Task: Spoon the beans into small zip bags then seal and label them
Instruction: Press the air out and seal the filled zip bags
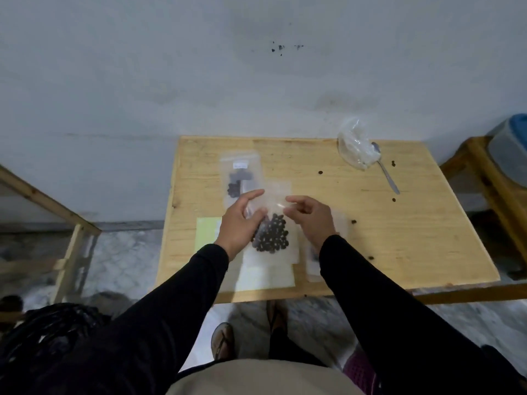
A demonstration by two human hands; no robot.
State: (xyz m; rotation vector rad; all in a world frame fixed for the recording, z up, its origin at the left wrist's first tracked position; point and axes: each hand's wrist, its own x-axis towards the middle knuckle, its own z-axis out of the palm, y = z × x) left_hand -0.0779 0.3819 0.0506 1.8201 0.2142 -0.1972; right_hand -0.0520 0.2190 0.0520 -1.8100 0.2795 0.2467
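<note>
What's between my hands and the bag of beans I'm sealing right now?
Nothing visible. Your left hand and right hand are both already at the top edge of the bag of beans, pinching it, with no other object in between.

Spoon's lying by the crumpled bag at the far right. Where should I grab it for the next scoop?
Take the spoon by its handle end, the near tip that points toward the table's right edge, coming from the right. The bowl end lies against the crumpled bag, so it looks crowded there.
</note>
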